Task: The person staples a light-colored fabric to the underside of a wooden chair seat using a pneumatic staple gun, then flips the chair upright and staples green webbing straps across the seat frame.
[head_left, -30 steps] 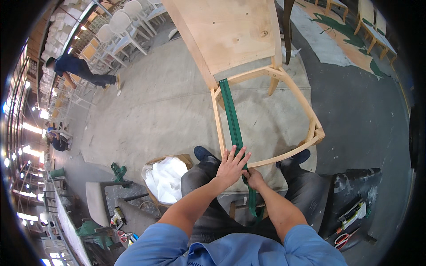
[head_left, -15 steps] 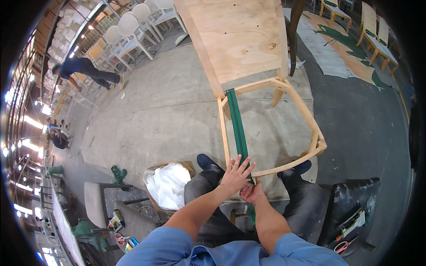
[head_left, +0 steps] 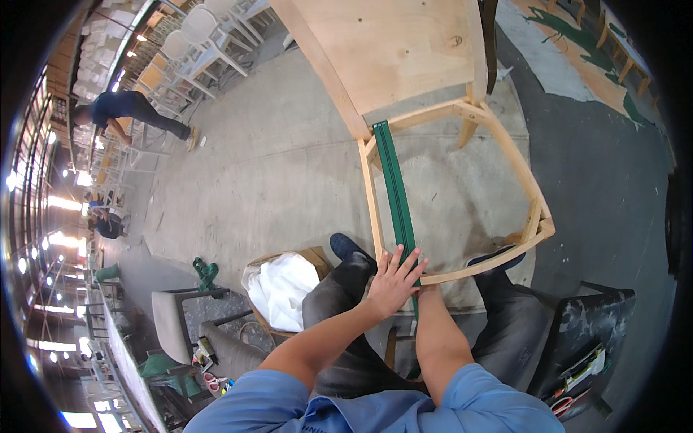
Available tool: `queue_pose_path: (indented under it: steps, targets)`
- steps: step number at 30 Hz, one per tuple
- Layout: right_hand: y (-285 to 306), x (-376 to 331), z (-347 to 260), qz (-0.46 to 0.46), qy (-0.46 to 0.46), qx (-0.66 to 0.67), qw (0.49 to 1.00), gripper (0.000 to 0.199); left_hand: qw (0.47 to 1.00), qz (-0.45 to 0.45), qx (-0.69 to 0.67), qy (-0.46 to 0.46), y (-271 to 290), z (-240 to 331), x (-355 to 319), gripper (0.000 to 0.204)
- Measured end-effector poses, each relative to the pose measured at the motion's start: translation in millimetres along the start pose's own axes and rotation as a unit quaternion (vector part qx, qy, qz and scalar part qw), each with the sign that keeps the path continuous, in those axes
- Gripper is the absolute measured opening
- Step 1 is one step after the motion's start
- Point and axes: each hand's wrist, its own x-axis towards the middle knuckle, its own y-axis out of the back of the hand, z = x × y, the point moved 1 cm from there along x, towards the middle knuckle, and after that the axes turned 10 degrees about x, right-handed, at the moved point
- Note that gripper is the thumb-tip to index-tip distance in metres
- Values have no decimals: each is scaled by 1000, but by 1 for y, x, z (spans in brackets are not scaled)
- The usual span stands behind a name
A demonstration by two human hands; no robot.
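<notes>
Since the earlier frame, left hand (head_left: 393, 280) has shifted little, fingers spread wide, palm flat over the green webbing strap (head_left: 393, 189) at the front rail of the wooden chair frame (head_left: 530, 198). Right hand mostly hidden beneath it; finger state cannot be told. Strap runs taut from back rail to front. Cardboard box with white material (head_left: 283, 287) stands left of the knees.

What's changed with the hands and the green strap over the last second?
Little. The left hand stays spread flat over the green strap at the wooden seat frame's front rail. The right hand slipped under it, now hidden. The strap still runs front to back across the frame.
</notes>
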Motion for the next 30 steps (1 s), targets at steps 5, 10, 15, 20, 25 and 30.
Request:
queue_pose_path:
  steps: [5,10,15,20,25,30]
  targets:
    - [26,42,-17,69,37,-15,997,40,932,64,-354,49,15,-29,-1,64]
    - [50,76,-25,125,53,-40,990,37,648,161,-550,502,-33,-79,9,35]
    - [63,107,-32,165,61,-74,982,35,250,-69,-822,507,-123,-96,22,39]
    - [77,139,-47,197,84,-87,973,34,172,-182,-852,459,-150,-74,44,36]
    - [85,162,-56,212,107,-125,963,32,254,-230,-842,417,-152,-69,70,32]
    - [43,151,-50,205,123,-261,935,39,313,-297,-820,376,-158,-70,62,35]
